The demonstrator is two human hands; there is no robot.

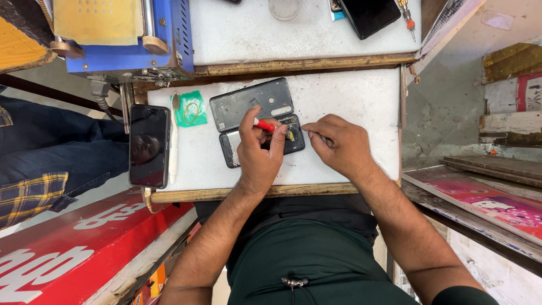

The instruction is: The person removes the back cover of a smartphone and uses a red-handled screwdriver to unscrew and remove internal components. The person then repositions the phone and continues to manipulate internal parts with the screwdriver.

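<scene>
Tabletop: white, scuffed slab with a wooden edge, carrying everything in hand; a second white slab lies beyond it, farther off.
Blue machine: far left, on the far slab's corner, well apart from the hands.
Intact phone: dark screen up, at the tabletop's left edge, untouched.
Back cover: dark grey, already off and lying inside-up, just beyond the opened phone.
Opened phone: mid-tabletop, near the person, its inner parts exposed; largely hidden under the left hand.
Left hand: fingers pinching a red-handled tool, its tip aimed at the phone's upper right corner.
Right hand: fingers pressed together beside the phone's right edge; whether they pinch anything cannot be told.
Green packet: small, left of the back cover.
Progress: judging by the layout, opening is done; work inside appears under way, reassembly left.
</scene>
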